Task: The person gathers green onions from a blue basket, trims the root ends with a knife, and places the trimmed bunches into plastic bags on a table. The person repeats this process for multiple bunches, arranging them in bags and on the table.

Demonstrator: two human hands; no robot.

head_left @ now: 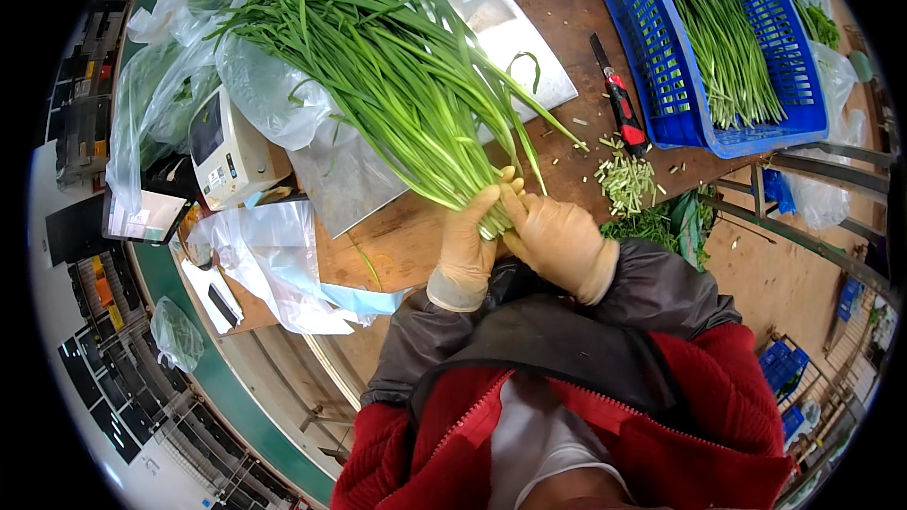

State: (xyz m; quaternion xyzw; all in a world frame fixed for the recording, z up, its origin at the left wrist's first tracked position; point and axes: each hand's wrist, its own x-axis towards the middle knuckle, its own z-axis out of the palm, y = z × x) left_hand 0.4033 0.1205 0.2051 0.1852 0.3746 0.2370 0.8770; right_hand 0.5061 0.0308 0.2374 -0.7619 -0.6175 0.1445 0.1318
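A large bunch of garlic chives (397, 113) lies across the metal plate, its long green leaves fanned toward the far left. Its pale cut ends point at my body. My left hand (463, 250), in a thin yellowish glove, wraps round the bunch near those ends. From the right, my right hand (564, 238), gloved alike, presses its curled fingers and thumb against the same stems. A few stems stick out on the right side. Beyond my right hand lie a red and black utility knife (624, 113), blade out, and a heap of trimmed stem pieces (626, 184).
A blue plastic crate (669, 57) with more chives stands at the far right of the wooden table (557, 156). Left of the metal plate (351, 191) is a white scale body (231, 156), among clear plastic bags (269, 85). Green trimmings (652, 227) sit below the table's right edge.
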